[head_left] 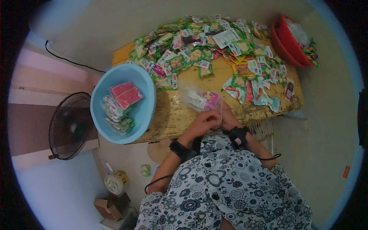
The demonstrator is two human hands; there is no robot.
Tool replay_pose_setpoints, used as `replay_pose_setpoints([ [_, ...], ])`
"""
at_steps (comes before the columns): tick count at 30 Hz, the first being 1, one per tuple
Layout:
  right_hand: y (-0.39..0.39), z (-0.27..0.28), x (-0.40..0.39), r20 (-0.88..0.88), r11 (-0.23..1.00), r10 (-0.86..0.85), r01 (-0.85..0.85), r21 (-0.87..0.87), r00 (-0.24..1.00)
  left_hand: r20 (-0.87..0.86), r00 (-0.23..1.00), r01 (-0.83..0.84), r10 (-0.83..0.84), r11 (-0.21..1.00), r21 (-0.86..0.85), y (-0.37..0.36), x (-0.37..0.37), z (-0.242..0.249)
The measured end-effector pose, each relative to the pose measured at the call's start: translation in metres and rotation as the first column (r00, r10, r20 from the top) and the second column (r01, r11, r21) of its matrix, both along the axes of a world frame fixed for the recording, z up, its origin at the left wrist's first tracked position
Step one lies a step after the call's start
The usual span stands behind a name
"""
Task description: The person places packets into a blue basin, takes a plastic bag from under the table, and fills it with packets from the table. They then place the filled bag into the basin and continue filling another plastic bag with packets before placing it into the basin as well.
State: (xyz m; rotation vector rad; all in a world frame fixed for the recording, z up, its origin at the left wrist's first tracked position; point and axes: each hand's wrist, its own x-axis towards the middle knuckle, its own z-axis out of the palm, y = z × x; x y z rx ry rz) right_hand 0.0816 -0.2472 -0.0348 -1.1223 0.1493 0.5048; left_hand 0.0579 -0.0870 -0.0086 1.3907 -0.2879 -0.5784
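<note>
A clear plastic bag (188, 96) with a white packet and a purple-pink packet (211, 99) inside lies near the table's front edge. My left hand (206, 121) is closed at the near end of this bag, its fingers curled inward. Close beside it, my right hand (229, 118) grips the bag's edge; its fingertips are partly hidden. Just beyond the hands spreads a large heap of small snack packets (197, 55), mostly green and white. To the right of the bag lie several teal, red and white packets (260, 96).
A light blue basin (150, 111) holding red and green packets stands at the table's left. Red plastic baskets (281, 48) sit at the back right. A dark phone-like object (289, 91) lies on the yellow table (165, 119). A black fan (71, 124) and a tub (114, 184) stand left.
</note>
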Motion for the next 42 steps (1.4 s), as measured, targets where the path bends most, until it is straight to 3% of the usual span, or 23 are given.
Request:
replay_pose_setpoints([
  [4, -0.007, -0.005, -0.007, 0.021, 0.993, 0.120, -0.120, 0.000, 0.993, -0.069, 0.994, -0.082, 0.085, 0.995, 0.051, 0.012, -0.003, -0.005],
  [7, -0.008, -0.004, -0.009, 0.098, 0.979, 0.155, -0.139, -0.151, 0.983, 0.115, 0.915, -0.403, 0.387, 0.885, 0.232, 0.023, 0.002, 0.001],
  [10, -0.021, -0.026, -0.001, 0.096, 0.867, 0.254, -0.182, -0.465, 0.962, 0.231, 0.786, -0.617, 0.574, 0.696, 0.368, 0.046, 0.015, -0.029],
  [13, -0.035, -0.072, 0.010, 0.161, 0.798, 0.325, -0.179, -0.576, 0.932, 0.506, 0.721, -0.689, 0.473, 0.567, 0.452, 0.070, 0.019, -0.068],
  [16, -0.036, -0.084, 0.012, 0.130, 0.868, 0.260, -0.172, -0.466, 0.957, 0.492, 0.844, -0.525, 0.212, 0.513, 0.679, 0.077, 0.004, -0.046],
  [19, -0.033, -0.096, 0.017, -0.032, 0.974, 0.159, -0.162, -0.161, 0.987, 0.418, 0.855, -0.514, 0.308, 0.614, 0.599, 0.087, -0.009, -0.087],
  [22, -0.020, -0.076, 0.021, -0.334, 0.989, 0.146, -0.128, 0.074, 0.931, -0.092, 0.874, -0.431, 0.477, 0.848, 0.308, 0.077, -0.012, -0.058],
  [25, -0.009, -0.068, 0.017, -0.227, 0.982, 0.191, -0.183, 0.053, 0.955, -0.114, 0.794, -0.583, 0.597, 0.802, 0.130, 0.070, -0.020, -0.061],
  [28, -0.007, -0.065, 0.022, -0.083, 0.911, 0.303, -0.314, -0.267, 0.949, -0.324, 0.782, -0.560, 0.533, 0.828, 0.010, 0.083, -0.028, -0.077],
  [31, -0.009, -0.093, 0.024, -0.011, 0.946, 0.302, -0.301, -0.122, 0.953, -0.657, 0.661, -0.546, 0.362, 0.833, -0.090, 0.093, -0.030, -0.089],
  [34, -0.004, -0.108, 0.022, 0.032, 0.948, 0.293, -0.286, -0.138, 0.956, -0.739, 0.625, -0.446, 0.251, 0.892, -0.075, 0.068, -0.033, -0.046],
  [37, 0.007, -0.100, 0.020, -0.098, 0.956, 0.285, -0.275, 0.104, 0.954, -0.769, 0.569, -0.413, 0.291, 0.910, 0.039, 0.044, -0.030, -0.059],
  [40, 0.015, -0.047, 0.020, 0.160, 0.921, 0.383, -0.363, -0.141, 0.910, -0.769, 0.620, -0.260, 0.155, 0.966, -0.015, 0.034, -0.030, -0.082],
  [42, 0.000, -0.123, 0.023, 0.082, 0.888, 0.458, -0.459, -0.006, 0.885, -0.786, 0.598, -0.304, 0.154, 0.951, -0.046, 0.031, -0.033, -0.092],
])
